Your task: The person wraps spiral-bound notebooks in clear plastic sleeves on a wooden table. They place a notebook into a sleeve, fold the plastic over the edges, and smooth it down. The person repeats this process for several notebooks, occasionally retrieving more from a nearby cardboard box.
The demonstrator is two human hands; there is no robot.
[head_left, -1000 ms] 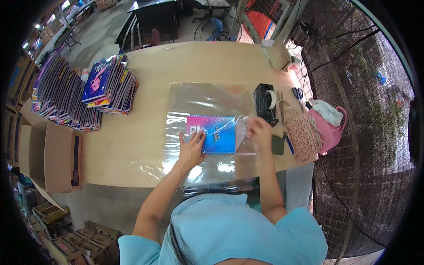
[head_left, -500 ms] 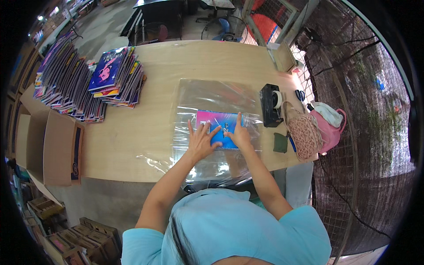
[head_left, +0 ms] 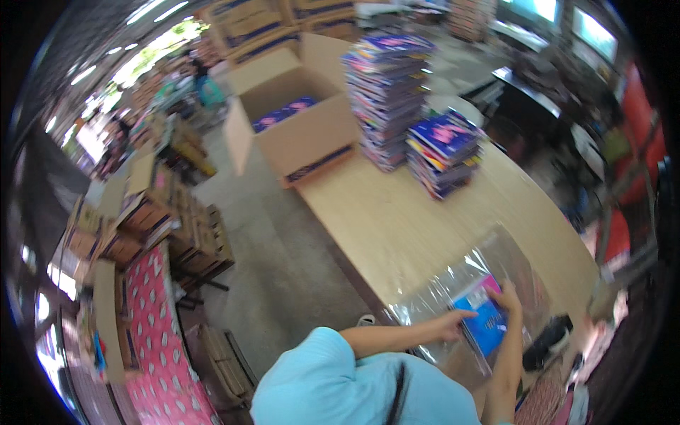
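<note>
Shifted to blue nb's (head_left: 486, 330) edges: L hand (head_left: 449, 325) left, R hand (head_left: 506, 297) upper right; grip can't tell.

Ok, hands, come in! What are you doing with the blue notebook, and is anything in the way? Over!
Left hand at notebook's left edge, right hand at its far right corner. Clear plastic around it. Tape dispenser nearby, not blocking.

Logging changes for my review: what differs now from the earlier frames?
The view has swung left, bringing notebooks inside the open carton into sight. The left hand and right hand, both over the blue-and-pink notebook just before, are now at its opposite sides; their grip is unclear. The clear plastic stays spread around it; the notebook stacks stand unchanged.
</note>
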